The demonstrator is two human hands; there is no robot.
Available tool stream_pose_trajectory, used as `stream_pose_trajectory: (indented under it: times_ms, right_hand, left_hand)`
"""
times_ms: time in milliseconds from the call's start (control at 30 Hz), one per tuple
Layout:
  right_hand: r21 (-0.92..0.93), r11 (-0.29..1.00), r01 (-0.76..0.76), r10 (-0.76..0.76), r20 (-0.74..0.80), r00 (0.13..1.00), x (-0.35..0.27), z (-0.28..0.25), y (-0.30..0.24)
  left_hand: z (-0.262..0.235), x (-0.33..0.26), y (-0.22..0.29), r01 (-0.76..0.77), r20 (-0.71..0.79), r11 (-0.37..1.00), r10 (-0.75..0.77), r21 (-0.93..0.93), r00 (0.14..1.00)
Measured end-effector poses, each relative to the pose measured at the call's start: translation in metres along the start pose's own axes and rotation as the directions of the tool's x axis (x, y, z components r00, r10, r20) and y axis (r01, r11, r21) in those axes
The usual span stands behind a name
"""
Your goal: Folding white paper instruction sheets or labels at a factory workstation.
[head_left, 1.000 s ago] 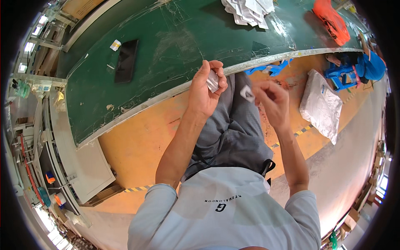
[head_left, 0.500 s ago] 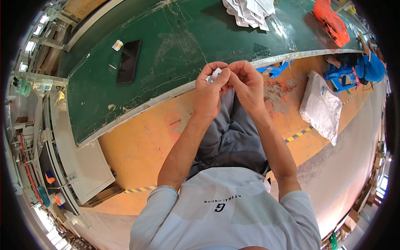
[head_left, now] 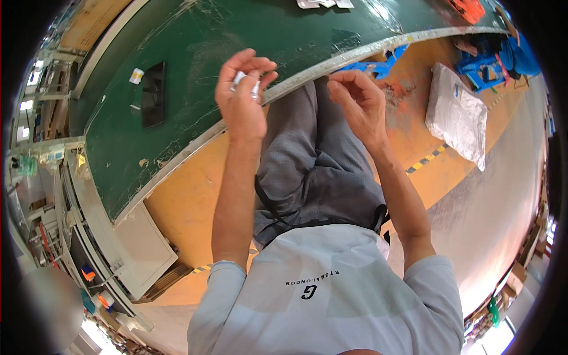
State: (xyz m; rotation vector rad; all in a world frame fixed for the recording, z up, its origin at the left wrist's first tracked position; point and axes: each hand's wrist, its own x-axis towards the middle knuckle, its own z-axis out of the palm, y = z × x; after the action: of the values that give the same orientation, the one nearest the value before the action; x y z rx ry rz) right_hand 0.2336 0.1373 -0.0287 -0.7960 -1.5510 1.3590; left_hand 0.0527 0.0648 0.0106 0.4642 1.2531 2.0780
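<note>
My left hand [head_left: 241,97] is raised over the front edge of the green-topped table [head_left: 195,109]. Its fingers are curled round a small white object [head_left: 255,90], mostly hidden in the grip, so its kind cannot be told. To the right and apart from it, my right hand [head_left: 362,103] hovers above my lap, just off the table edge. Thumb and forefinger are drawn together there; whether something tiny is between them does not show. Left of my left hand, a black smartphone [head_left: 154,94] lies on the table beside a small white-and-yellow piece [head_left: 136,76].
White papers or cards [head_left: 325,3] and a red-orange plastic bag [head_left: 467,9] lie along the table's far side. A white plastic sack [head_left: 454,112] rests on the floor at right. Beyond it are a blue plastic stool [head_left: 482,71] and a person in blue [head_left: 522,56].
My hands, together half a second ago, have come apart. The left moved left over the table with the white object; the right stayed near the edge. The view has shifted too.
</note>
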Motion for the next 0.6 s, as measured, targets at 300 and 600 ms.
stream_pose_trajectory:
  times_ms: [300,600]
  right_hand:
    - [-0.288,0.930,-0.228,0.245,0.023,0.969,-0.055,-0.071,0.060]
    - [-0.378,0.901,-0.212,0.275,0.121,0.954,-0.056,-0.088,0.079]
  left_hand:
    - [-0.061,0.043,-0.002,-0.045,0.238,0.992,0.015,0.121,0.971]
    - [-0.052,0.040,-0.002,-0.211,0.191,0.939,0.162,0.272,0.968]
